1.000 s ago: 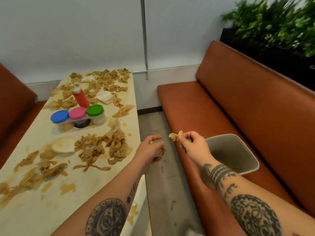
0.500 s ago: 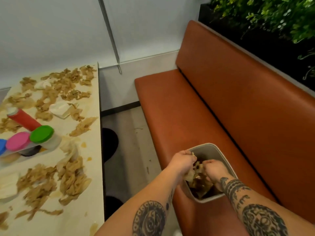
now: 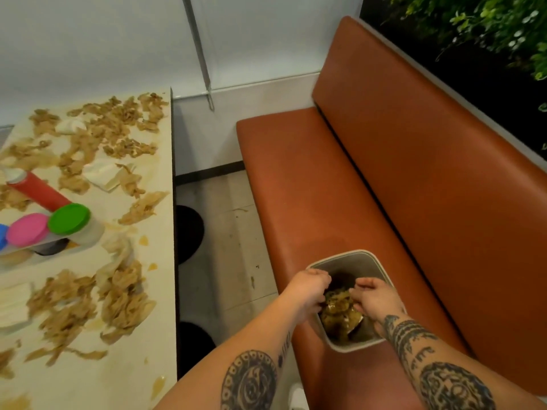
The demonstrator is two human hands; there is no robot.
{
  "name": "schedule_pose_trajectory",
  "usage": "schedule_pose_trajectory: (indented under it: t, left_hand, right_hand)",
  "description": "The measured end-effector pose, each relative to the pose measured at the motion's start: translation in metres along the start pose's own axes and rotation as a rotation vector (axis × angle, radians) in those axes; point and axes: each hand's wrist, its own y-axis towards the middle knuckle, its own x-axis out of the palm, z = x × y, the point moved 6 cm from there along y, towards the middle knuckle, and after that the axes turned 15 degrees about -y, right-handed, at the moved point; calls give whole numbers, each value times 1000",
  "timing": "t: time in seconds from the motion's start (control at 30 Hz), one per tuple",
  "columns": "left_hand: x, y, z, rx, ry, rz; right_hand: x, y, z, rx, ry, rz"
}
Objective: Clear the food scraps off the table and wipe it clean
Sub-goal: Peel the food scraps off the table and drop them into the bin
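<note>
A grey bin (image 3: 340,257) stands on the orange bench seat (image 3: 310,179), partly filled with brown food scraps (image 3: 340,316). Both my hands are over its opening. My left hand (image 3: 307,287) is curled at the bin's left rim, and my right hand (image 3: 376,297) reaches in from the right. Their fingers close round a clump of scraps between them. The cream table (image 3: 159,321) on the left is strewn with more brown food scraps (image 3: 118,303) and sauce smears.
On the table lie white napkins (image 3: 100,173), a red squeeze bottle (image 3: 38,189) and jars with green (image 3: 68,218) and pink (image 3: 28,229) lids. A narrow floor aisle (image 3: 225,247) runs between table and bench. Plants (image 3: 488,31) stand behind the backrest.
Both hands carried scraps from the table edge across the aisle to the bin, and now sit lower in its opening. My view turned right towards the bench.
</note>
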Motion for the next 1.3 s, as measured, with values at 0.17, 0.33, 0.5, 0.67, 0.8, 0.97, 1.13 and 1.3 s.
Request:
schedule_pose_trajectory:
  t: [0.17, 0.33, 0.5, 0.67, 0.8, 0.97, 1.13, 1.3]
  left_hand:
    - [-28, -9, 2, 54, -17, 10]
    - [-94, -40, 16, 167, -59, 152]
    - [-208, -82, 8, 284, -193, 383]
    - [-320, -136, -36, 287, -362, 569]
    - [-388, -171, -81, 283, -458, 679]
    - [-437, -189, -121, 278, -507, 709]
    - [-455, -186, -137, 280, -524, 701]
    - [-451, -178, -122, 339, -555, 691]
  right_hand:
    - [22, -20, -13, -87, -116, 3]
    - [83, -38, -62, -279, -274, -63]
    - [196, -88, -107, -491, -427, -260]
    - [302, -168, -117, -644, -561, -444]
    - [360, -222, -119, -792, -774, -498]
    - [404, -239, -112, -871, -923, -408]
    - [414, -243, -103, -852, -959, -374]
    - [406, -265, -96, -861, -742, -506]
